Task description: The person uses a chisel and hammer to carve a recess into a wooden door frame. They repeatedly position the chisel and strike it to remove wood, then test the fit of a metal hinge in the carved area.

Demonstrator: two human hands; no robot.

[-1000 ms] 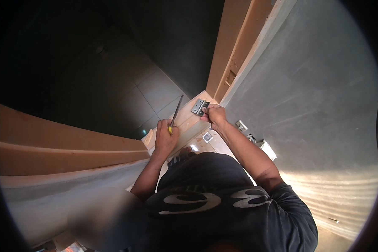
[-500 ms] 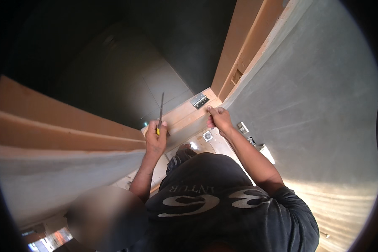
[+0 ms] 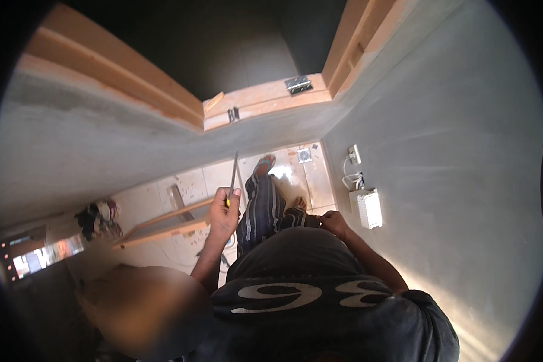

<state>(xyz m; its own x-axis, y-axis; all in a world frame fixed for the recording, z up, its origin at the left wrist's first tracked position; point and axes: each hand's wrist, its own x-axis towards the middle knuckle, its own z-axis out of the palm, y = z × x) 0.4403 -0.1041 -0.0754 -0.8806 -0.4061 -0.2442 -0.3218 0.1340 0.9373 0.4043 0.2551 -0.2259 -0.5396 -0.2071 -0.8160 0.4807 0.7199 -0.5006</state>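
Note:
My left hand (image 3: 224,211) is closed round the yellow handle of a slim tool (image 3: 234,172), its long thin dark blade pointing up and away from me. Whether it is a screwdriver or a file I cannot make out. Down beside my striped trousers (image 3: 264,202) is my right hand (image 3: 334,224), its fingers curled together near the hip; anything inside them is hidden. Beyond both hands, a metal hinge (image 3: 298,85) lies on the wooden sill of a frame (image 3: 265,99). A smaller dark metal piece (image 3: 233,114) sits further left on that sill, near a wood offcut (image 3: 213,100).
A grey wall (image 3: 452,145) on the right carries a socket (image 3: 353,154) with a cable and a white box (image 3: 369,208). On the tiled floor are a drain (image 3: 304,155) and wooden lengths (image 3: 169,226). A blurred rounded shape (image 3: 145,308) fills the lower left.
My right hand has dropped from beside the hinge back to my hip. My left hand has come slightly nearer, still gripping the tool. The view has tilted down, showing more floor.

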